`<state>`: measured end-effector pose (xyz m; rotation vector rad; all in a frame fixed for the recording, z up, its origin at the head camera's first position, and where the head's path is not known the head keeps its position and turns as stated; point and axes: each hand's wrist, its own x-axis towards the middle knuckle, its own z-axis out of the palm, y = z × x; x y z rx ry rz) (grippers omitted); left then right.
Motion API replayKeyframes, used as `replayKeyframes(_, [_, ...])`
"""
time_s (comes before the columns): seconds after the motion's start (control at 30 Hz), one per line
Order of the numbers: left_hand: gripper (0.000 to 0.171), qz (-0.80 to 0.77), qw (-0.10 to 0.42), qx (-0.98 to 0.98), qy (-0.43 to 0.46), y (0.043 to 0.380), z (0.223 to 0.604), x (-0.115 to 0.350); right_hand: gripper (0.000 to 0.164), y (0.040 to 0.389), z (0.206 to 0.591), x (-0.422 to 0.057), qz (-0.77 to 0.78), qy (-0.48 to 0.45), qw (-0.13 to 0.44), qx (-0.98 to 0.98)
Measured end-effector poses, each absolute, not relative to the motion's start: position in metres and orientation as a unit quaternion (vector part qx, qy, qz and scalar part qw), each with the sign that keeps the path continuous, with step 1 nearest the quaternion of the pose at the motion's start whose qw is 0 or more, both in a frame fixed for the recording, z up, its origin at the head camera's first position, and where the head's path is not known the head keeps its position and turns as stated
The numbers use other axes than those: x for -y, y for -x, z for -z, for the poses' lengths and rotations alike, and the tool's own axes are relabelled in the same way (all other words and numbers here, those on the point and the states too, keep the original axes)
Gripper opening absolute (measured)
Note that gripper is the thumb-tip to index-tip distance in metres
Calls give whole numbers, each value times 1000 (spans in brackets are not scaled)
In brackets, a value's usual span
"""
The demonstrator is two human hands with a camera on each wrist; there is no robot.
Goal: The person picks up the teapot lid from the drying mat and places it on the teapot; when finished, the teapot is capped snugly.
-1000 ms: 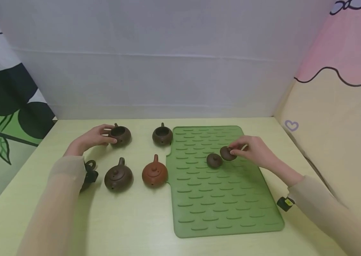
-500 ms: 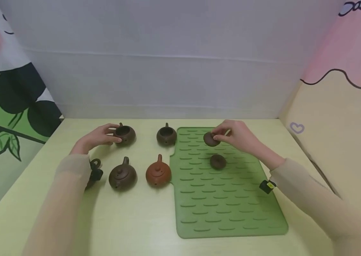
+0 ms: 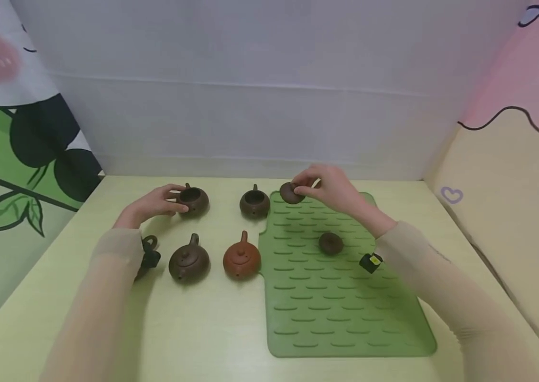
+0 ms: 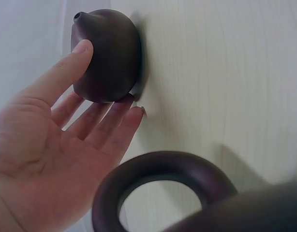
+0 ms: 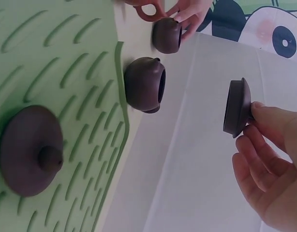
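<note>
My left hand [image 3: 156,204] holds the left side of a dark brown lidless teapot [image 3: 195,201] at the back left; in the left wrist view its thumb lies along the pot's body [image 4: 107,58], the fingers on another side. My right hand [image 3: 328,185] pinches a dark teapot lid [image 3: 291,193] by its knob, raised over the far left corner of the green mat. In the right wrist view this lid [image 5: 237,108] is on edge, rim facing away from the palm. A second open-topped dark teapot [image 3: 255,203] stands left of the lid. Another dark lid [image 3: 331,243] lies knob-up on the mat.
The green ridged mat [image 3: 345,318] covers the table's right half. A lidded dark teapot [image 3: 189,262] and a lidded reddish-brown teapot [image 3: 242,260] stand in front. Another dark pot, its ring handle [image 4: 163,164] showing, is partly hidden by the left wrist. A white cloth wall [image 3: 259,122] rises behind.
My right hand has lifted its lid off the mat and carried it left and away, toward the second open teapot. The left hand keeps its place at its teapot. The view has shifted slightly.
</note>
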<state>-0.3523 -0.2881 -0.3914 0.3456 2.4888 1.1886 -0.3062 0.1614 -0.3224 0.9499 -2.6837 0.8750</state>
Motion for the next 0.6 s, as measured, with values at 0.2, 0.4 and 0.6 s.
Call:
replayKeyframes(0.2, [76, -418, 178, -883, -121, 352, 391, 286, 23, 311, 319, -145, -306, -314, 83, 895])
replayKeyframes(0.4, [76, -420, 179, -882, -117, 353, 393, 285, 21, 315, 320, -134, -318, -308, 89, 892])
replayKeyframes(0.6, [76, -425, 180, -880, -110, 353, 393, 286, 22, 320, 321, -126, -321, -309, 93, 890])
